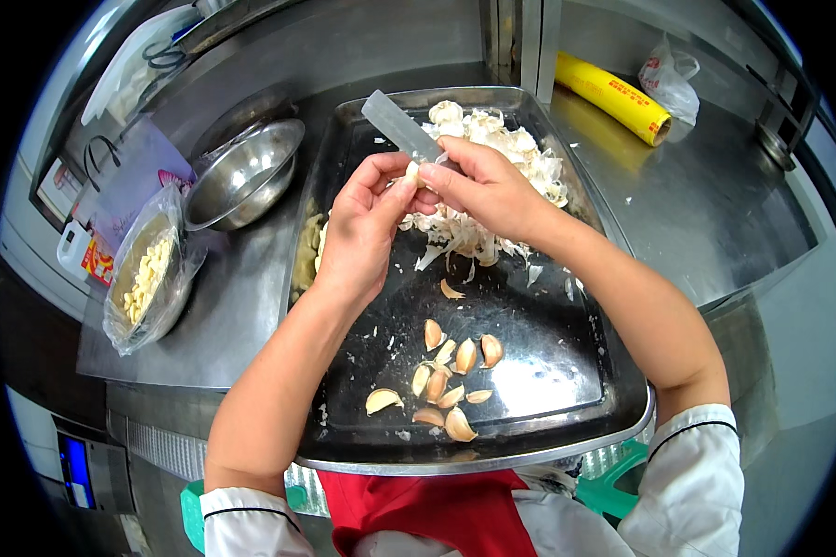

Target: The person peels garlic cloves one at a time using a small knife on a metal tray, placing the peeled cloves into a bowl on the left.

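Note:
Above a large dark metal tray [543,313], my left hand [362,223] pinches a pale garlic clove [414,173] between thumb and fingers. My right hand [494,188] holds a knife whose broad blade [398,124] points up and to the left; its handle is hidden in the palm. The right thumb meets the clove. Beneath and behind the hands lies a heap of garlic skins [477,233] with whole garlic bulbs [446,115] at the far end. Several unpeeled garlic cloves [466,356] are scattered over the near part. Pale peeled cloves [308,240] show at the tray's left edge, partly behind my left hand.
On the steel counter at left are a metal bowl [247,184] and a plastic-lined bowl [181,306] of peeled cloves, with a lilac carrier bag [143,170] behind. A yellow roll [613,97] and white plastic bag [671,80] lie at right. A green stool [613,480] shows below.

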The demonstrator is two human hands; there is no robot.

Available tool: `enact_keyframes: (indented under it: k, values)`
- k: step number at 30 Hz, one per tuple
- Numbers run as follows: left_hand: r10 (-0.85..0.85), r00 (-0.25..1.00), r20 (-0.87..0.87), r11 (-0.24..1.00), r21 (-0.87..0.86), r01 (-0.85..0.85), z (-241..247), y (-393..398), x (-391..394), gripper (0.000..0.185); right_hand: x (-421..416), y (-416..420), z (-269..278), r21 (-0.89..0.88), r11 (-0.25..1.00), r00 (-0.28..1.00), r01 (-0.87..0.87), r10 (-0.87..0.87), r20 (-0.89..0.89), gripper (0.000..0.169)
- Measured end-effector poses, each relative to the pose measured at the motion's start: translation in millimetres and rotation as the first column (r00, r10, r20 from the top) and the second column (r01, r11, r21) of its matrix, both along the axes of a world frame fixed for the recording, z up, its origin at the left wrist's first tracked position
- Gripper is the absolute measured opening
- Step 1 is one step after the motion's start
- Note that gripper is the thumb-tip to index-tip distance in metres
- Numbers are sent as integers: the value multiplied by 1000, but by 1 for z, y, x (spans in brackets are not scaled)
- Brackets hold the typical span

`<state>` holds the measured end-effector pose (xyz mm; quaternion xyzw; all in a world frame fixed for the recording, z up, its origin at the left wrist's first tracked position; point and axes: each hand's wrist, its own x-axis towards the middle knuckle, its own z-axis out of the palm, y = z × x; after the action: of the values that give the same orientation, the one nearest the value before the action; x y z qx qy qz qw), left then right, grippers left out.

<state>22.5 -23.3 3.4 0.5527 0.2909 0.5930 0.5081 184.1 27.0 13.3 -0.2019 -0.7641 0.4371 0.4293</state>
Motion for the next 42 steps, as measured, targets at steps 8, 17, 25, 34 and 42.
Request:
enact_keyframes:
  k: [8, 17, 25, 34, 42]
  values:
    - [4, 999, -50, 1000, 15, -3, 1, 1, -1, 23, 7, 10, -1, 69, 996, 994, 64, -70, 81, 28]
    - [-6, 1000, 20, 999, -41, 7, -1, 4, -3, 25, 9, 13, -1, 78, 993, 993, 85, -91, 76, 20]
    - [-4, 999, 33, 999, -41, 5, -1, 3, -4, 26, 5, 9, 0, 303, 947, 981, 107, -149, 121, 26]
    - [13, 998, -57, 1000, 14, -12, -3, 4, -6, 26, 6, 9, 1, 385, 908, 966, 166, -228, 123, 33]
    - [56, 992, -109, 997, 58, -50, -2, 5, -7, 23, 7, 12, 0, 426, 893, 962, 145, -228, 150, 37]
